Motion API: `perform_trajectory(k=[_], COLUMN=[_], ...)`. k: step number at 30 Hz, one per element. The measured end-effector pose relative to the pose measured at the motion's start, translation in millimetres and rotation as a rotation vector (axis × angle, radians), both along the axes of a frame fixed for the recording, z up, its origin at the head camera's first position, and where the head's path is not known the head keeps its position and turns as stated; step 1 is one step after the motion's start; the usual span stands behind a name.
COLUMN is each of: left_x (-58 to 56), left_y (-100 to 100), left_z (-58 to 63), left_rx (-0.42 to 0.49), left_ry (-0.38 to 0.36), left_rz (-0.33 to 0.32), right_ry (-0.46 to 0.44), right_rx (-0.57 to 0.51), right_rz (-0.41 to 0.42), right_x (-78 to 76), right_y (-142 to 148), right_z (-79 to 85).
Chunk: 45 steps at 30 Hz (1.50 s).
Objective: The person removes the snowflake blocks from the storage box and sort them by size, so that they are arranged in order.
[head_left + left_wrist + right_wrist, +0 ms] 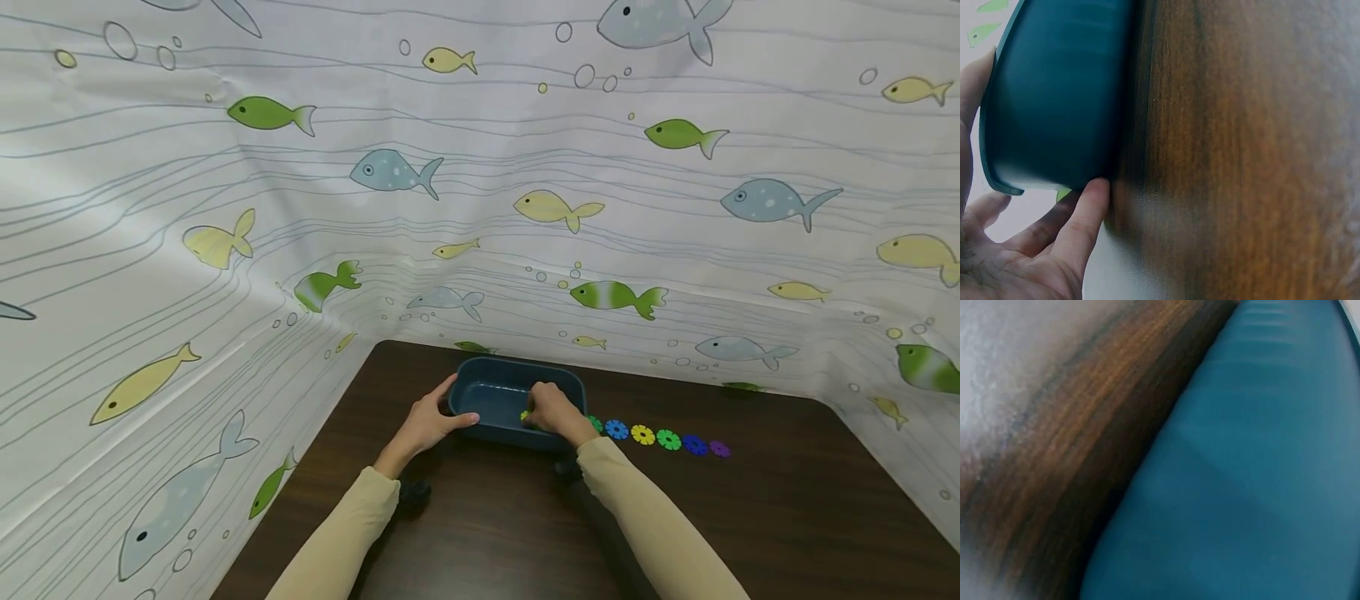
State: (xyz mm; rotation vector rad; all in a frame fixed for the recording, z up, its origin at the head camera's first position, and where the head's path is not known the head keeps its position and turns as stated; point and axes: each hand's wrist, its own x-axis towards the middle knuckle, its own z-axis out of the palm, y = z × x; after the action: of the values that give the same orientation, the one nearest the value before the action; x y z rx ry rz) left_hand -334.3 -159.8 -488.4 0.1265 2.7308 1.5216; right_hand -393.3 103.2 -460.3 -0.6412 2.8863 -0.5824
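1. Nearest us, two pale yellow sleeves (pixel 333 533) reach forward over the dark wood-grained table (pixel 487 525), with a dark object (pixel 414 493) beneath the left wrist.
2. We see the left hand (pixel 429 423) gripping the blue bin (pixel 491 433) around its near left corner. Its thumb lies at the near rim, set wide from the fingers on the left end; in the left wrist view, a fingertip touches the wall low down, close to the tabletop.
3. The right hand (pixel 553 408) reaches over the near rim into the bin's right part, its fingers bent downward. We cannot tell whether they pinch anything.
4. Inside the bin, we make out a small yellow piece (pixel 524 415) just beside those fingers, partly hidden by them.
5. To the right of the bin, we find a row of notched discs on the table: a green disc (pixel 595 423) partly covered by the right wrist, then light blue, yellow, green, dark blue and purple, closely spaced.
6. Farthest from us, a white backdrop (pixel 480 125) printed with fish, bubbles and wavy lines stands behind the table and along its left side.
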Motion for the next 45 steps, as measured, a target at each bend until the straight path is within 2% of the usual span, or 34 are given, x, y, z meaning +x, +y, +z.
perform_trajectory(k=[6,18,25,32,45], left_x=[1.9,1.8,1.8,2.2,0.9], left_y=[-1,0,2,1,0], left_z=[-0.7,1.0,3.4,1.7,1.8], left_rx=[0.003,0.016,0.011,0.002,-0.008], left_ry=[0.001,0.005,0.008,0.0,0.005], left_rz=[-0.004,-0.018,-0.01,-0.004,-0.007], right_ry=[-0.024,0.013,0.062,0.115,0.288], right_rx=[-0.018,-0.047,-0.074,-0.162,-0.267], right_rz=[-0.006,-0.026,-0.035,-0.039,-0.047], right_x=[-2.8,-0.7,3.7,13.8,34.5], right_y=[0,6,12,19,40], right_z=[-2.2,2.5,9.9,10.2,10.7])
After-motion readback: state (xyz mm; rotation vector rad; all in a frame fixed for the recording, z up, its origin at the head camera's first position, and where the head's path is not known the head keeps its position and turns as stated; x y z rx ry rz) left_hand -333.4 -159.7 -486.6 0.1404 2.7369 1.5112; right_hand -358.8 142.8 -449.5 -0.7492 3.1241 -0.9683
